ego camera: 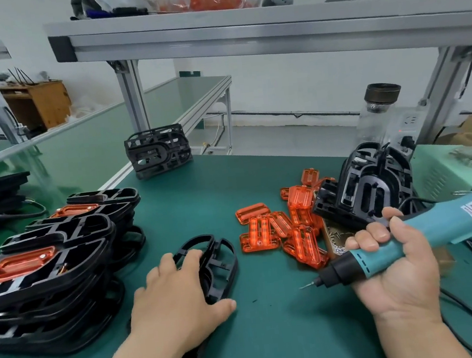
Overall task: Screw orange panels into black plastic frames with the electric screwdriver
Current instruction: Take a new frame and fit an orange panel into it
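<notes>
The left hand (174,296) rests on a bare black plastic frame (217,265) at the front of the worktop (274,335), its fingers spread and relaxed, pinching nothing. The right hand (392,267) has its fingers wrapped round the teal electric screwdriver (409,236), with the bit pointing left, clear of the frame. Loose orange panels (278,232) lie heaped just beyond, between the hands. The frame probably needs loading: pin it flat, seat one panel squarely, then hold the bit upright over a screw hole.
</notes>
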### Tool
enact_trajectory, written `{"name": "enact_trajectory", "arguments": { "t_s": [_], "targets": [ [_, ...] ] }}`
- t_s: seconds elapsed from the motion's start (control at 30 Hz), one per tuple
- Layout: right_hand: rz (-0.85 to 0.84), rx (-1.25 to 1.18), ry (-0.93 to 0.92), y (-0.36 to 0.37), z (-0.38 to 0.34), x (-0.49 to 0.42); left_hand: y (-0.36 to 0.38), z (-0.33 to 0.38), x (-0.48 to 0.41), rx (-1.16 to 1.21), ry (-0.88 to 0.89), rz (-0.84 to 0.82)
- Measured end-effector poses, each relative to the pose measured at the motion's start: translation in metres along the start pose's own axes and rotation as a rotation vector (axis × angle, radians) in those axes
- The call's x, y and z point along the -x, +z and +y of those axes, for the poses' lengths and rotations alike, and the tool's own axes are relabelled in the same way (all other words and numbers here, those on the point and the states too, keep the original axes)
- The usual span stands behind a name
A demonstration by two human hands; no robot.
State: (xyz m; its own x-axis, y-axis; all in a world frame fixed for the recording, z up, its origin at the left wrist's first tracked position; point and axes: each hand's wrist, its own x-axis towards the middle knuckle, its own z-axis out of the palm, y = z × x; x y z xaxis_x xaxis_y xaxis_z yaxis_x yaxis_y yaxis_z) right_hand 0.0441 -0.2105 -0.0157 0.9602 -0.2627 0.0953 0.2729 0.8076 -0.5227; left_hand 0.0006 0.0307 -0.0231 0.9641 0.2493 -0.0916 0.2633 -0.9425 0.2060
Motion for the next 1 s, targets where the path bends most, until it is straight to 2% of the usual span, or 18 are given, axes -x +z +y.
{"name": "enact_trajectory", "arguments": {
  "t_s": [0.3,0.53,0.67,0.83,1.0],
  "targets": [
    [-0.024,-0.027,-0.043,-0.002,-0.007,0.0,-0.003,0.003,0.0,0.125,0.282,-0.206],
    [-0.055,-0.067,-0.048,0.001,-0.01,0.002,-0.01,0.021,-0.013,0.086,0.572,-0.379],
    [-0.065,-0.066,-0.045,0.001,-0.011,0.001,-0.006,0.04,-0.013,0.079,0.722,-0.404],
    [-0.054,-0.067,-0.048,0.002,-0.012,-0.001,-0.005,0.041,-0.012,0.173,0.732,-0.448],
    [-0.04,-0.087,-0.041,0.003,-0.014,-0.004,-0.007,0.024,-0.021,0.217,0.651,-0.363]
  ]
}}
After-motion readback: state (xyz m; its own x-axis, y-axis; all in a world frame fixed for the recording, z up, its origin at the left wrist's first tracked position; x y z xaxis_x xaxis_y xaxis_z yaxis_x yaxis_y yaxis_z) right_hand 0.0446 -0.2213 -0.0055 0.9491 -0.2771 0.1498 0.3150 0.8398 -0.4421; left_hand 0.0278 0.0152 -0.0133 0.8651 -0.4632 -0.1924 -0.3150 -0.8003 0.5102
